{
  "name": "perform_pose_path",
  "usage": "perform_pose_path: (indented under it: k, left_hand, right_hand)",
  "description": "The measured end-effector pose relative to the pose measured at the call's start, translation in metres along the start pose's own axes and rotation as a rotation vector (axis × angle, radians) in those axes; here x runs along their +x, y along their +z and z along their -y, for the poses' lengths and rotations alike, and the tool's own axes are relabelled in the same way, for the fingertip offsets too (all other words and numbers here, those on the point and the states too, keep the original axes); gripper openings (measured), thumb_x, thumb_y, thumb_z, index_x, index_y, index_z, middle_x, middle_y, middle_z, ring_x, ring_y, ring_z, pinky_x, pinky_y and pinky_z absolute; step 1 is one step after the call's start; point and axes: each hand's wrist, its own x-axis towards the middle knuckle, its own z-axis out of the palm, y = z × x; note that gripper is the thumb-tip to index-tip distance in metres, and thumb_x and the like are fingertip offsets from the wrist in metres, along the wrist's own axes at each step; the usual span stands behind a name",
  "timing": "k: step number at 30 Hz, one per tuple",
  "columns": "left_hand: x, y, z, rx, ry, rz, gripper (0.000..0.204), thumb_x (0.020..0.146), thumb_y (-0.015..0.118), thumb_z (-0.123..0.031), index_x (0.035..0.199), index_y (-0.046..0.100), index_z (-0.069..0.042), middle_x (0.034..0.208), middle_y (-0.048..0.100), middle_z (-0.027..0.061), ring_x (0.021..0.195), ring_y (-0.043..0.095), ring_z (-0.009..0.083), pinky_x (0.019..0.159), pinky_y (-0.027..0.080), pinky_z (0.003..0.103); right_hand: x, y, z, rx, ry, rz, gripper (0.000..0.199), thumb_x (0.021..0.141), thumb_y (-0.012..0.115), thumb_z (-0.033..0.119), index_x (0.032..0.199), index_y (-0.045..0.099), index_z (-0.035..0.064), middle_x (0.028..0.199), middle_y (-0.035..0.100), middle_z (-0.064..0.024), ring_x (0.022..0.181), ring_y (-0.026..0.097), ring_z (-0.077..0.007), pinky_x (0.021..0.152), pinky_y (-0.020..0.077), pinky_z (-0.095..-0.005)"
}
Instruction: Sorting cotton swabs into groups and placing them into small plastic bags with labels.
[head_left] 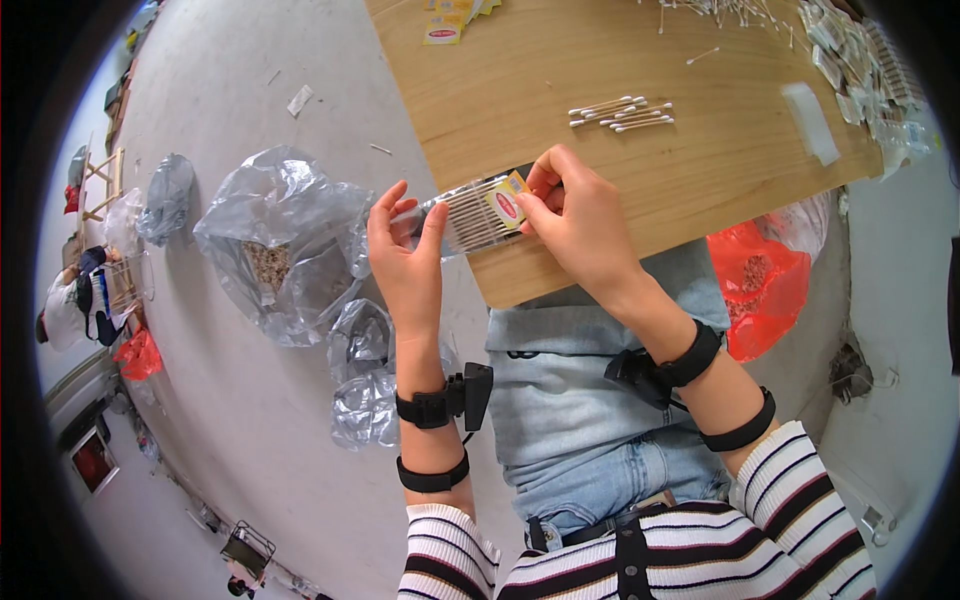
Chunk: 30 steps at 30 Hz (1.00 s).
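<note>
Both hands grasp clear swab packet (478, 215): left hand (405, 255) grip pinches left end, right hand (575, 220) pinches label end.

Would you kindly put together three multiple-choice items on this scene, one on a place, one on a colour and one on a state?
1. Where does the loose row of cotton swabs lie?
A. on the wooden table
B. on the floor
C. on the person's lap

2. What colour is the bag under the table's right edge?
A. blue
B. red
C. green

3. How is the clear packet of swabs held?
A. by the left hand alone
B. lying loose on the table
C. between both hands

Answers: 1 A, the swabs rest on the tabletop above the hands. 2 B, the bag is bright red. 3 C, the left hand grips its left end and the right hand pinches its labelled end.
</note>
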Motion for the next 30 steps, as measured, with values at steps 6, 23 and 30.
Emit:
perform_pose_path:
  k: [6,23,30]
  left_hand:
    - [0.000,-0.002,0.006,-0.173,-0.041,0.055,0.036,0.087,0.075,-0.009,0.120,0.062,-0.001,0.107,0.060,0.0037,0.087,0.057,0.0050,0.072,0.044,0.017]
    - [-0.019,-0.001,-0.060,-0.275,0.082,0.296,0.027,0.086,0.070,-0.002,0.113,0.067,-0.001,0.092,0.068,0.0021,0.074,0.058,0.0069,0.068,0.047,0.022]
    - [-0.021,0.001,-0.052,-0.467,-0.134,0.312,0.020,0.091,0.067,-0.005,0.110,0.065,0.001,0.096,0.067,0.0033,0.081,0.061,0.0065,0.070,0.047,0.019]
  right_hand:
    - [0.001,0.009,0.009,0.077,0.101,0.012,0.014,0.086,0.064,-0.002,0.089,0.050,-0.0031,0.078,0.059,-0.0144,0.062,0.064,-0.0222,0.057,0.0510,-0.0337]
    - [-0.002,-0.019,0.024,0.177,-0.147,0.181,0.015,0.085,0.068,0.009,0.098,0.063,0.0017,0.093,0.067,-0.0069,0.083,0.064,-0.0142,0.070,0.0502,-0.0280]
    - [-0.010,-0.016,0.006,0.526,0.182,0.219,0.026,0.085,0.072,0.009,0.105,0.059,-0.0003,0.088,0.067,-0.0072,0.078,0.065,-0.0127,0.072,0.0522,-0.0264]
